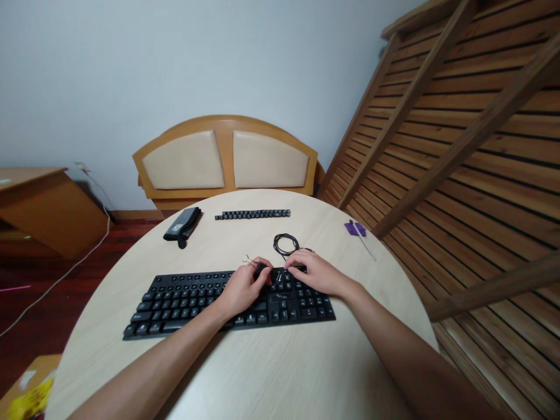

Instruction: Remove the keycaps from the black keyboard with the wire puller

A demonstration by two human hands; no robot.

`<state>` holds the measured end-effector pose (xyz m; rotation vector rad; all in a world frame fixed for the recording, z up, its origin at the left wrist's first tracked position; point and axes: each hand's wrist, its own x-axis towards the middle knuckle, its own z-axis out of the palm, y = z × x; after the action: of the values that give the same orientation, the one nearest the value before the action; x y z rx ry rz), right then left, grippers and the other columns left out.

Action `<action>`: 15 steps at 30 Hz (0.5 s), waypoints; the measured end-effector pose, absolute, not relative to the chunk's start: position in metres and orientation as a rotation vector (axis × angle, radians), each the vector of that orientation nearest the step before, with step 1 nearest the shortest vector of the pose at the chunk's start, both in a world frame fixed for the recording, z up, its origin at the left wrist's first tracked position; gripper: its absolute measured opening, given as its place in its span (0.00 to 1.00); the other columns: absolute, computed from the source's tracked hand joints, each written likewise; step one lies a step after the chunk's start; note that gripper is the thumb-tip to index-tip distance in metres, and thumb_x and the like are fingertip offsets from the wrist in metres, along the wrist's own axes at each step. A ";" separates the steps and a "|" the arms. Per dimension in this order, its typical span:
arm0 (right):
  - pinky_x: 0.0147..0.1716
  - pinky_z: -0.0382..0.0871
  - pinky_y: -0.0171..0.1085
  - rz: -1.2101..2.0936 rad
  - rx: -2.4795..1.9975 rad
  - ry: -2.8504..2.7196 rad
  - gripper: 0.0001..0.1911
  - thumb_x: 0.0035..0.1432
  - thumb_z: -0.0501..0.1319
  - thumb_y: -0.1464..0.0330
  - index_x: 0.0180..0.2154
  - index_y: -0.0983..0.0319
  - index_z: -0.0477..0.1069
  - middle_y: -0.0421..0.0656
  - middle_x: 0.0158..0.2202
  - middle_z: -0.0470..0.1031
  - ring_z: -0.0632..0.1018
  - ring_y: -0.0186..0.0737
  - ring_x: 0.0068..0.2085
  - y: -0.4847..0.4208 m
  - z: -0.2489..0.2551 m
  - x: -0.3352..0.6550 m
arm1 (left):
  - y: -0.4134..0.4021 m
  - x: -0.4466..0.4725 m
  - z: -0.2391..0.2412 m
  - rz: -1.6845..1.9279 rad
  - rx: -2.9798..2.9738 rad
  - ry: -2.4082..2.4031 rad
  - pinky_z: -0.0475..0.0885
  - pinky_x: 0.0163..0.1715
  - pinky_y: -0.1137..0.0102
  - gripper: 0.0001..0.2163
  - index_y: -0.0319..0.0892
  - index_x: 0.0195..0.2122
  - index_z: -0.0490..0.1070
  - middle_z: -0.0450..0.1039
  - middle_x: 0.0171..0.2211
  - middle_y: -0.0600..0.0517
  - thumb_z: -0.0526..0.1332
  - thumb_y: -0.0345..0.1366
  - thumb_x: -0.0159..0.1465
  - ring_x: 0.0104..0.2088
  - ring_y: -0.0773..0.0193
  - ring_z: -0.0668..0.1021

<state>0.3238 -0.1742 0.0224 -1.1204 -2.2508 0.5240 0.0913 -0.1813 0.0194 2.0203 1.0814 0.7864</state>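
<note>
A black full-size keyboard (184, 309) lies across the round table, with the upper rows of its keys partly bare of caps. My left hand (245, 286) is above its middle-right part, thumb and fingers closed on a wire keycap puller (259, 269). The puller's thin wires stick out to the upper left, past the fingers. Over the number-pad side, my right hand (317, 273) rests with bent fingertips at the keyboard's back edge and the thumb apart from them. Behind the hands, rows of loose black keycaps (256, 214) stand lined up.
A coiled black cable (285, 244) lies behind the keyboard. At the table's left is a dark folded pouch (182, 225); at its right, a purple cloth (355, 228) with a thin stick across it. A slatted wooden panel (472, 146) leans close on the right.
</note>
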 end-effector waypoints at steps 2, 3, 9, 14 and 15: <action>0.50 0.68 0.42 0.557 -1.076 -2.289 0.07 0.60 0.61 0.72 0.40 0.59 0.75 0.43 0.41 0.77 0.75 0.42 0.46 -0.180 0.021 0.326 | -0.181 0.091 0.020 0.783 2.032 1.063 0.69 0.38 0.67 0.10 0.42 0.41 0.70 0.77 0.31 0.53 0.52 0.40 0.70 0.33 0.61 0.78; 0.50 0.68 0.42 0.575 -1.067 -2.295 0.07 0.59 0.61 0.71 0.41 0.59 0.75 0.44 0.43 0.76 0.75 0.42 0.47 -0.181 0.021 0.328 | -0.181 0.091 0.020 0.777 2.040 1.054 0.69 0.39 0.67 0.10 0.42 0.40 0.71 0.78 0.33 0.52 0.52 0.40 0.69 0.34 0.61 0.79; 0.51 0.68 0.43 0.609 -1.044 -2.332 0.13 0.55 0.64 0.72 0.44 0.58 0.74 0.44 0.47 0.74 0.74 0.43 0.48 -0.179 0.020 0.330 | -0.182 0.092 0.019 0.794 2.035 1.054 0.69 0.39 0.67 0.08 0.43 0.43 0.69 0.79 0.31 0.54 0.54 0.39 0.68 0.34 0.62 0.79; 0.50 0.68 0.43 0.583 -1.013 -2.321 0.13 0.55 0.64 0.72 0.44 0.58 0.74 0.43 0.47 0.74 0.75 0.42 0.48 -0.179 0.018 0.328 | -0.187 0.091 0.021 0.793 2.032 1.096 0.69 0.36 0.69 0.08 0.43 0.43 0.69 0.79 0.29 0.55 0.54 0.37 0.68 0.31 0.62 0.79; 0.50 0.68 0.43 0.579 -1.008 -2.318 0.13 0.55 0.64 0.72 0.44 0.57 0.74 0.43 0.46 0.74 0.75 0.42 0.48 -0.180 0.018 0.327 | -0.187 0.091 0.022 0.788 2.028 1.110 0.69 0.36 0.69 0.08 0.43 0.43 0.69 0.79 0.29 0.55 0.54 0.37 0.67 0.31 0.62 0.79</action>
<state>0.3268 -0.1799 0.0180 -1.0078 -2.3181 0.5786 0.0907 -0.1872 0.0217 2.0283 1.1103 0.7880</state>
